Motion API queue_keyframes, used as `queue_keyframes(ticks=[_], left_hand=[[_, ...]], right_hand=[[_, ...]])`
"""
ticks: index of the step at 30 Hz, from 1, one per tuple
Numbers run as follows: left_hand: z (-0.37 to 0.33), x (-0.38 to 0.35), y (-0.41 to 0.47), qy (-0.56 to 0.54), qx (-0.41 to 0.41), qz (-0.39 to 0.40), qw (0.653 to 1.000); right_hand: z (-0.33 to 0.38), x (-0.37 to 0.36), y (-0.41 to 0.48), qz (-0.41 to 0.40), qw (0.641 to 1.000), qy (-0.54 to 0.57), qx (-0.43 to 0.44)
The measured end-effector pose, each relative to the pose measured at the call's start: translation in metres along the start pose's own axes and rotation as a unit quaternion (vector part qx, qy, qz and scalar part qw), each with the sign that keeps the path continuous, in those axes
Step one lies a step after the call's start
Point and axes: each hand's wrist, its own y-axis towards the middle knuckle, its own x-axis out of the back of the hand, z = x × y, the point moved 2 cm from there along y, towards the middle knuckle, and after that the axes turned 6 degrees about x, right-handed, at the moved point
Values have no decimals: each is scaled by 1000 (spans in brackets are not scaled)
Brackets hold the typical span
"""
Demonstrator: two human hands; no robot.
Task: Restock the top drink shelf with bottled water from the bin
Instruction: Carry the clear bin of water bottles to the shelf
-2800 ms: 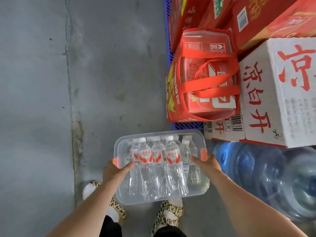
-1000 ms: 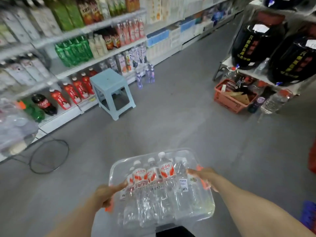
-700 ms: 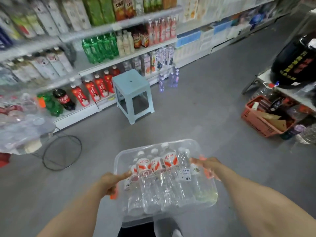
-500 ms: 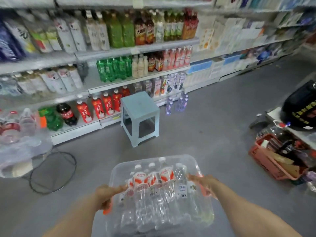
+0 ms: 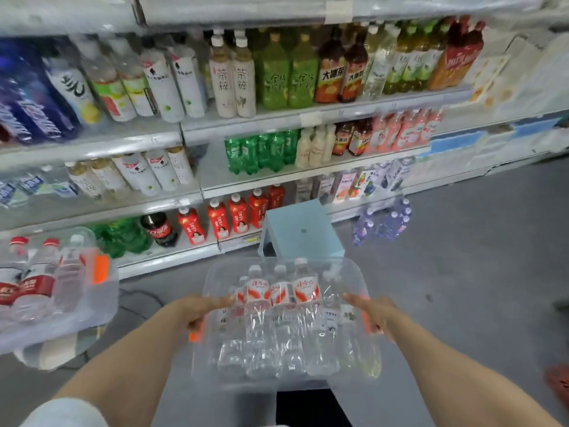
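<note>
Carrying the clear bin (image 5: 354,272), left hand (image 5: 200,306) and right hand (image 5: 375,312) each gripping one side, with water bottles (image 5: 283,303) sitting between them.

A shop: tiered shelves (image 5: 308,117) packed with rows of bottled drinks (image 5: 274,72) line the aisle.

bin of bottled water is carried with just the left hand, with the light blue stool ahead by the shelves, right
Not just the left: the head view shows the left hand and the right hand each gripping one side of the bin of bottled water. The light blue stool does stand ahead by the shelves.
</note>
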Motion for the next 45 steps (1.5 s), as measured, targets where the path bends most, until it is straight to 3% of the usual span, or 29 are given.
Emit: queue_keyframes(ticks=[4, 13, 26, 32, 35, 40, 45], left_hand=[[-62, 15, 43, -9, 15, -34, 999], [-198, 38, 129, -13, 22, -101, 995], [-291, 31, 225, -43, 56, -67, 995], [-297, 20, 232, -67, 72, -109, 989], [-301, 21, 224, -41, 79, -124, 988], [-318, 49, 193, -18, 25, -196, 980], [-336, 93, 130, -12, -70, -256, 964]], right_hand=[[84, 18, 87, 22, 999, -16, 39], [222, 71, 214, -17, 992, -70, 105], [278, 86, 353, -54, 986, -133, 88], [273, 83, 368, -57, 985, -149, 64], [282, 83, 363, -38, 968, -243, 55], [321, 91, 335, -75, 953, -270, 115], [388, 86, 276, -40, 928, -285, 239]])
